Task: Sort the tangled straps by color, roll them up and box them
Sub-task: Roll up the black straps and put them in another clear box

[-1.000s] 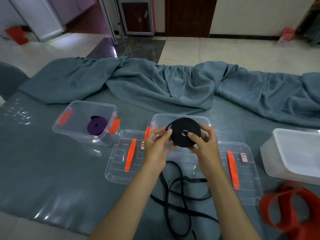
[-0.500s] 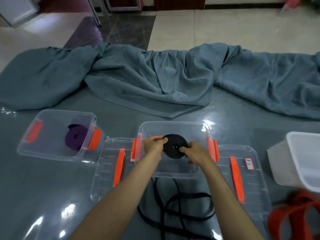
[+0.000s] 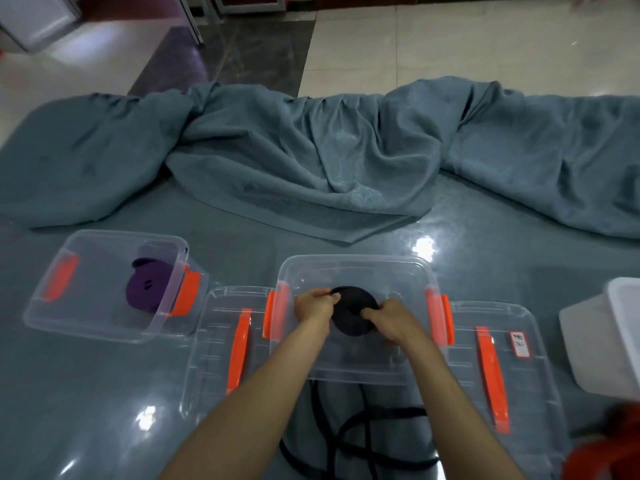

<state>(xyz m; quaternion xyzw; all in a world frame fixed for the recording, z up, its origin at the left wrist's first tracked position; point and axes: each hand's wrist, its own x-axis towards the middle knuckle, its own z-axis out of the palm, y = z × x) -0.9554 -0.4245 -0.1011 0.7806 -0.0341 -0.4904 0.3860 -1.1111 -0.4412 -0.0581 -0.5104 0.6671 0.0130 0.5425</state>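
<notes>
Glossy grey table [image 3: 104, 393], a rumpled blue cloth [image 3: 311, 161] along its far edge. Near the front edge, both hands reach into the middle clear box [image 3: 353, 268]: left hand [image 3: 313, 306] and right hand [image 3: 391, 322] pinch a black rolled strap [image 3: 349, 323]. Loose black strap [image 3: 356, 438] trails outside (the tail may snag the rim and unwind the roll).

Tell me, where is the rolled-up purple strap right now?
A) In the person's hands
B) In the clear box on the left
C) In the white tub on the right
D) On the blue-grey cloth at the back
B: the purple roll lies inside the left clear box, while both hands hold the black roll over the middle box.
</notes>
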